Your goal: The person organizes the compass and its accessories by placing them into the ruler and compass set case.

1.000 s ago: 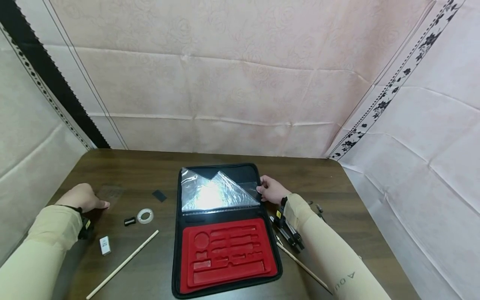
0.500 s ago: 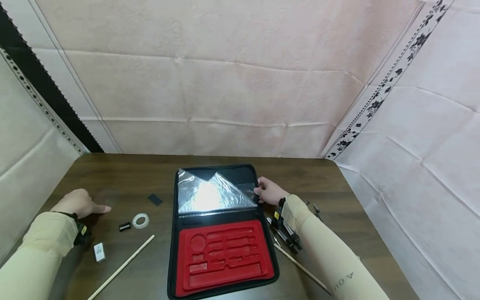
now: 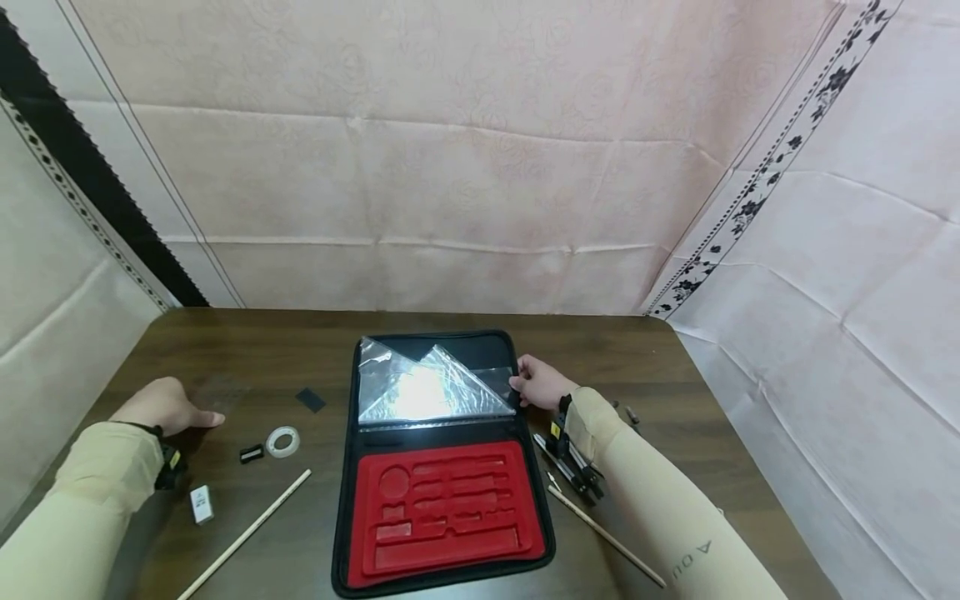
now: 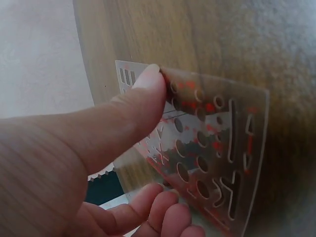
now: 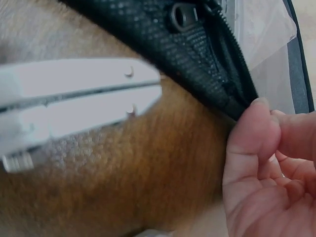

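A clear plastic stencil (image 4: 202,143) with cut-out shapes and red markings lies on the table by my left hand (image 3: 161,406). In the left wrist view the straight thumb (image 4: 133,106) rests at one edge of it. The other fingers (image 4: 163,205) are loosely bent near its opposite edge; their contact is unclear. My right hand (image 3: 542,382) pinches the right rim of an unfolded black zip case (image 3: 450,341) between thumb and forefinger. The zip pull (image 5: 182,17) shows on that rim. Inside the case are a clear plastic pocket (image 3: 408,392) and a red moulded tray (image 3: 450,508).
On the left lie an eraser (image 3: 201,504), a roll of white tape (image 3: 282,442), a black pencil sharpener (image 3: 252,453), a dark flat piece (image 3: 311,400) and a pale stick (image 3: 247,533). Metal compasses (image 3: 570,467) and another pale stick (image 3: 607,535) lie right of the case.
The camera view has shifted slightly, moving everything in frame a little. Both hands keep their places, the left at the stencil and the right on the case rim.
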### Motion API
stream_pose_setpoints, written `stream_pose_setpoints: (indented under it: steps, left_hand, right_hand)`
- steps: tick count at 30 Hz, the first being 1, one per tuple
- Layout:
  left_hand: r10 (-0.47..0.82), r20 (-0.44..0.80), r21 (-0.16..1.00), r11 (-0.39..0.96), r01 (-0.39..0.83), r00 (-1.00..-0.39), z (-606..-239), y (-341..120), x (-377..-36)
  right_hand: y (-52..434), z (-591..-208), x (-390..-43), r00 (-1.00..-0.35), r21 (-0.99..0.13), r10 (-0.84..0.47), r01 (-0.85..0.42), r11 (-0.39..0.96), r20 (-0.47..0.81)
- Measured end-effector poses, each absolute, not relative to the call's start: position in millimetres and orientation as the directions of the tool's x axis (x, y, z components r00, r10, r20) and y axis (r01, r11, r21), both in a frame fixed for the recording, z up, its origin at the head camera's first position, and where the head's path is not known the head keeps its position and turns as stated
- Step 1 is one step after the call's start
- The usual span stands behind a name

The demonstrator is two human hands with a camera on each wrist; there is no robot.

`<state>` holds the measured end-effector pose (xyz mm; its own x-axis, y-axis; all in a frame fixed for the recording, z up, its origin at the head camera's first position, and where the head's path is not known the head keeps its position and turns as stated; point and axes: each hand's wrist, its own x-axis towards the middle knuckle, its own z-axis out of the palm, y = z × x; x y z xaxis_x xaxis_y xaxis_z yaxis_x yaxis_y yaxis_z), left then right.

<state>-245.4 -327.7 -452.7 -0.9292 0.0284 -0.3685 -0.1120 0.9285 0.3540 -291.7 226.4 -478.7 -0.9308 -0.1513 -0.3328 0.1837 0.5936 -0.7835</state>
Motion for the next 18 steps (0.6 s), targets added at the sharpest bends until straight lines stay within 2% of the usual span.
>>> stream_pose_setpoints:
  steps: [4,11,18]
  left_hand:
    - [0.023,-0.362,0.331,0.938,-0.105,-0.932,-452.2,-327.2,-244.1]
    - [-0.083,-0.352,0.271,0.944,-0.186,-0.932,-453.9,-326.6,-242.4]
    - [-0.016,-0.336,0.29,0.95,-0.12,-0.942,-451.9,-325.7,-242.3]
  right_hand:
    - [225.9,-479.1,-291.6,-0.929,-0.778,-0.156,0.181,0.601,-0.336]
    - [225.5,-478.7,-291.0,-0.931,-0.784,-0.173,0.16,0.6,-0.322]
    - [225.7,-479.8,-291.5,-0.934,-0.788,-0.166,0.16,0.594,-0.315]
